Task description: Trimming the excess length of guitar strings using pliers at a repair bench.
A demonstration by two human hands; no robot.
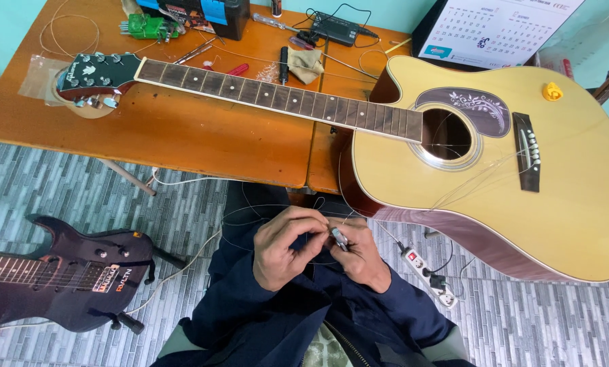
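A pale yellow acoustic guitar (556,190) lies face up across the orange table (202,143), its neck (277,98) running left to the dark headstock (97,73). Loose thin strings trail from its bridge (527,151) down toward my lap. Both hands meet below the table edge, over my dark blue sleeves. My left hand (284,248) pinches a thin guitar string with curled fingers. My right hand (359,255) holds a small silver metal tool (339,238) against that string. A yellow pick (552,91) rests on the guitar's top.
A dark purple electric guitar (60,275) stands on the tiled floor at left. A white power strip (430,275) lies on the floor at right. Tools, a black box (212,13), green hex keys (148,27), coiled wire and a desk calendar (501,27) crowd the table's back.
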